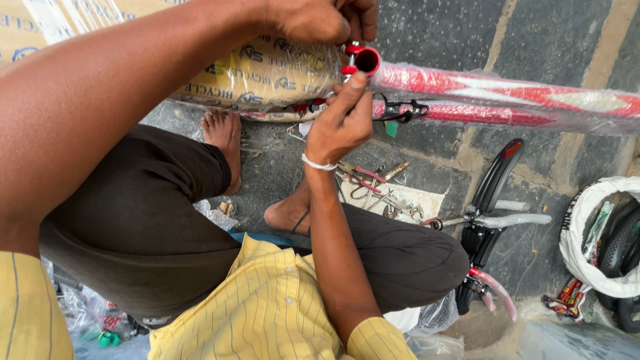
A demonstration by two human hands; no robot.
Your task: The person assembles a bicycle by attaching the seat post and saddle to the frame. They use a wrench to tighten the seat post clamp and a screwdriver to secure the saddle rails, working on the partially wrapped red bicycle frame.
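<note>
A red bicycle frame (507, 90) wrapped in clear plastic lies across the top of the view. Its red seat clamp (365, 60), an open ring, faces me. My left hand (320, 19) comes in over my knee and is closed on the frame's end just above the clamp. From below, my right hand (340, 123) reaches up with its fingertips pinched on the clamp's lower rim. A white band sits on that wrist. I am squatting barefoot, with both feet on the stone floor under the frame.
Pliers and spanners (373, 187) lie on a cloth by my right foot. To the right are a black mudguard (497, 177), a wrapped metal part (510, 220) and a white sack holding a tyre (587, 233). Printed cardboard (267, 73) covers the frame's left part.
</note>
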